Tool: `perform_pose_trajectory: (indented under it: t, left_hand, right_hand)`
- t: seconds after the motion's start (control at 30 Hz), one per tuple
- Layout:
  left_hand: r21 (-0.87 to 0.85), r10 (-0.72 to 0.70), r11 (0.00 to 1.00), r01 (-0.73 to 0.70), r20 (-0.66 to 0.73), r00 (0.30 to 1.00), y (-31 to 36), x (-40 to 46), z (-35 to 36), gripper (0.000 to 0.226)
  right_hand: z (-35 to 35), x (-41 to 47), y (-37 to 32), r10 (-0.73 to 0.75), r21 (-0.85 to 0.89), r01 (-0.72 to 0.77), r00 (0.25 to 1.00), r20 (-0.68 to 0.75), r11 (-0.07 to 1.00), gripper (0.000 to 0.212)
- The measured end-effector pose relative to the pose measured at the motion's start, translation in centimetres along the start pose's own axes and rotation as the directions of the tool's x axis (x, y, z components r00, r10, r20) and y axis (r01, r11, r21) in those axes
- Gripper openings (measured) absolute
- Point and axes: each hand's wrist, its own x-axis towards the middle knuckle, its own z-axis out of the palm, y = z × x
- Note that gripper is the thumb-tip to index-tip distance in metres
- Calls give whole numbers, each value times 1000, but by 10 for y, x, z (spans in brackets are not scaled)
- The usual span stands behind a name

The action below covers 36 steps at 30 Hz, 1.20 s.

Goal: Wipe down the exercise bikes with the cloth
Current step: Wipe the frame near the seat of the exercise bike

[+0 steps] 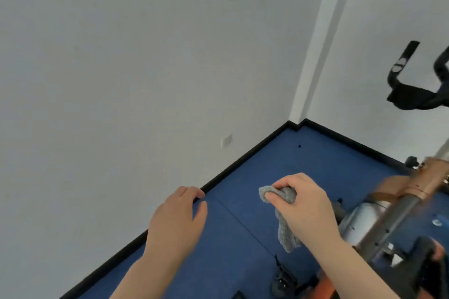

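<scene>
My right hand (303,204) grips a grey knitted cloth (285,230); one end pokes out between the fingers and the rest hangs below the hand. My left hand (179,216) hovers to its left with loosely bent fingers and holds nothing. The exercise bike fills the right edge: its copper and silver frame post (398,206) runs diagonally, the black handlebars (410,90) stand high against the wall, and a black pedal (283,279) shows low down. Both hands are apart from the bike, to its left.
Blue floor mats (255,177) cover the ground, edged by a black skirting board (218,177) along white walls that meet in a corner. A white wall socket (226,140) sits low on the left wall.
</scene>
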Motion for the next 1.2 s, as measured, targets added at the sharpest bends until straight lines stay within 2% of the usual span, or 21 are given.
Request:
perform_pose_trajectory:
  t: [0.27,0.37,0.43,0.57,0.67,0.83,1.03,1.2]
  left_hand:
    - [-67,182,982,-176,105,978,4,132,12,20]
    - [-77,263,964,-253,170,950,4,192,22,21]
    - [-73,353,936,-345,223,909,7,233,26,23]
    - [-92,484,874,-477,242,841,19,304,33,22]
    - [-167,542,840,-516,308,782,36,336,47,20]
    - [-312,667,745,-590,371,646,82,354,80,17]
    - [-338,733,674,-657,423,533,140,377,122,18]
    - [-340,750,646,-683,448,487,212,399,169,20]
  right_hand:
    - [19,89,-6,114,-98,-126,986,-119,987,14]
    - [29,128,-10,167,-109,-194,962,-217,975,13]
    - [34,150,-14,215,-91,-253,928,-305,963,13]
    - [46,181,-22,299,-86,-363,862,-409,928,14]
    - [43,193,-23,350,-81,-432,815,-462,898,13]
    - [19,196,-7,419,-93,-565,702,-576,820,13]
    - [-7,219,38,450,-50,-623,616,-647,781,12]
    - [-45,250,95,450,2,-623,563,-694,782,11]
